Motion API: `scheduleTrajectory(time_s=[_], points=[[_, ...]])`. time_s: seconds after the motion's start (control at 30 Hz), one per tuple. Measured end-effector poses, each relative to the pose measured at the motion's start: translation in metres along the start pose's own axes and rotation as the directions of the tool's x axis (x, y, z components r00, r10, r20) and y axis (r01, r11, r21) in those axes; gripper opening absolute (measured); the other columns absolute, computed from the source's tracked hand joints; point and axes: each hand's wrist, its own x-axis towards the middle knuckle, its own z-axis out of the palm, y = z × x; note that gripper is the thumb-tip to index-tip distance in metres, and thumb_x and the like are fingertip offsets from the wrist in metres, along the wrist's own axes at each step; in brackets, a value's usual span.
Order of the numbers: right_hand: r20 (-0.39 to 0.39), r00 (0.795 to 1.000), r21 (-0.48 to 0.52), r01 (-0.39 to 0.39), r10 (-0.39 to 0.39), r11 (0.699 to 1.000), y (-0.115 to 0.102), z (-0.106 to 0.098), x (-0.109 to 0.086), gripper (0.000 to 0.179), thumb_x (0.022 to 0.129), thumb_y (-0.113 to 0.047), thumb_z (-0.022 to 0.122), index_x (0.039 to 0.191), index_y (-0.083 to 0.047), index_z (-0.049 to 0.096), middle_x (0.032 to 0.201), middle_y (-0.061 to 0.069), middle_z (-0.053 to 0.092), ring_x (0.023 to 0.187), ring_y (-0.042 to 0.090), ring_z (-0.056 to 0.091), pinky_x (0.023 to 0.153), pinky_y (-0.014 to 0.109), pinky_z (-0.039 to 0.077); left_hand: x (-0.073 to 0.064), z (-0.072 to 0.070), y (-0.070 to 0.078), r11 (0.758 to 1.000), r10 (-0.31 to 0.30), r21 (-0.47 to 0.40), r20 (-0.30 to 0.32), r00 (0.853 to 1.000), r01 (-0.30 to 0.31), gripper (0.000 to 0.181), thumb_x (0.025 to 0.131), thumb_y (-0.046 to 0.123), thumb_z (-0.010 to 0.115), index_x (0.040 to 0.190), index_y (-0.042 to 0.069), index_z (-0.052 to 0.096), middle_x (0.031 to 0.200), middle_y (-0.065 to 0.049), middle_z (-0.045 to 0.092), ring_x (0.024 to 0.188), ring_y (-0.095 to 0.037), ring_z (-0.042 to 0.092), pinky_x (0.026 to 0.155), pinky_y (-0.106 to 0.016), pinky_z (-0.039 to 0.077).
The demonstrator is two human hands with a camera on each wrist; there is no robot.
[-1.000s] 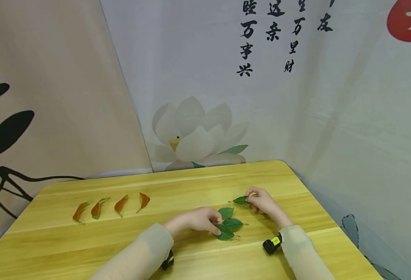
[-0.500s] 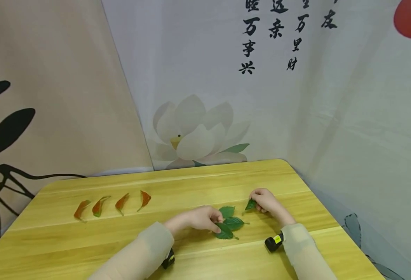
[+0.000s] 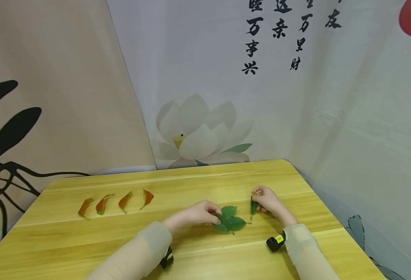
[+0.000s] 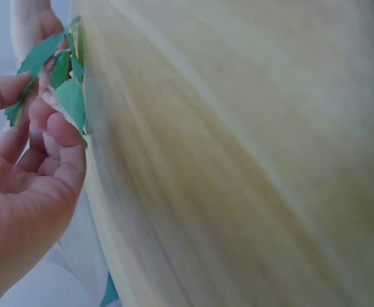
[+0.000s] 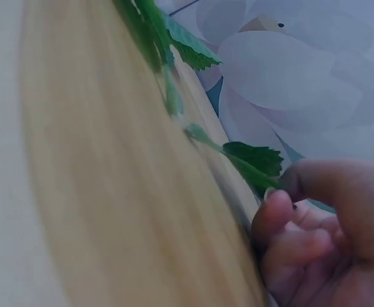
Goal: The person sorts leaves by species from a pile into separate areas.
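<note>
In the head view my left hand (image 3: 202, 213) pinches a green leaf (image 3: 223, 220) by its left end, raised a little over other green leaves on the table. One of these, a toothed leaf (image 3: 229, 210), lies behind it, and another leaf (image 3: 238, 223) lies to its right. My right hand (image 3: 266, 200) pinches a separate green leaf (image 3: 253, 206) between thumb and finger, stem pointing down. In the right wrist view that leaf (image 5: 254, 163) has its stem toward the grouped leaves. The left wrist view shows the thumb against the left hand's leaf (image 4: 40, 54).
Several reddish-orange curled leaves (image 3: 124, 201) lie in a row at the back left of the wooden table (image 3: 177, 182). A printed curtain (image 3: 205, 77) hangs behind the table. Black wrist cameras (image 3: 275, 242) sit under the sleeves.
The left hand has lifted its leaf slightly off the group, uncovering a leaf beneath. The right hand's leaf has turned from lying sideways to hanging stem down. The view has shifted slightly.
</note>
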Motion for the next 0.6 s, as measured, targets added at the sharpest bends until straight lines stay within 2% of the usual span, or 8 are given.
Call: scheduleTrajectory(time_s=[0.2,0.33,0.43,0.6], points=[[-0.001,0.999,0.025,0.045,-0.045,0.999,0.002,-0.002,-0.001,0.012,0.094,-0.004,0.055,0.105,0.001,0.06,0.063,0.009,0.055,0.043,0.014,0.048,0.038,0.024,0.034,-0.001,-0.006,-0.001,0.991,-0.032,-0.131,-0.095,0.995,0.019,0.006,0.086,0.007,0.068,0.088,0.002,0.068,0.073,0.0,0.059,0.062,-0.016,0.053,0.06,-0.029,0.046],[-0.021,0.999,0.007,0.051,-0.051,0.999,0.002,-0.003,-0.001,0.015,0.096,-0.005,0.056,0.105,0.001,0.067,0.064,0.009,0.058,0.041,0.013,0.043,0.037,0.023,0.034,-0.002,-0.011,0.0,0.979,-0.036,-0.204,-0.141,0.989,0.006,0.009,0.088,0.006,0.065,0.09,-0.002,0.065,0.077,-0.001,0.058,0.062,-0.016,0.052,0.065,-0.034,0.052],[-0.037,0.998,-0.006,0.046,-0.046,0.999,0.003,-0.003,-0.001,0.018,0.097,-0.007,0.058,0.107,0.0,0.07,0.065,0.007,0.06,0.041,0.012,0.041,0.038,0.023,0.034,-0.004,-0.015,-0.002,0.972,-0.037,-0.235,-0.173,0.984,-0.005,0.008,0.09,0.005,0.064,0.092,-0.003,0.063,0.082,-0.002,0.059,0.067,-0.016,0.056,0.068,-0.036,0.055],[-0.044,0.999,-0.012,0.022,-0.022,1.0,0.004,-0.003,-0.001,0.02,0.096,-0.009,0.059,0.108,0.0,0.072,0.061,0.007,0.059,0.042,0.011,0.04,0.039,0.023,0.034,-0.009,-0.024,-0.008,0.97,-0.03,-0.243,-0.207,0.978,-0.022,0.009,0.092,0.006,0.062,0.097,0.0,0.065,0.083,-0.006,0.063,0.07,-0.019,0.063,0.065,-0.035,0.055]])
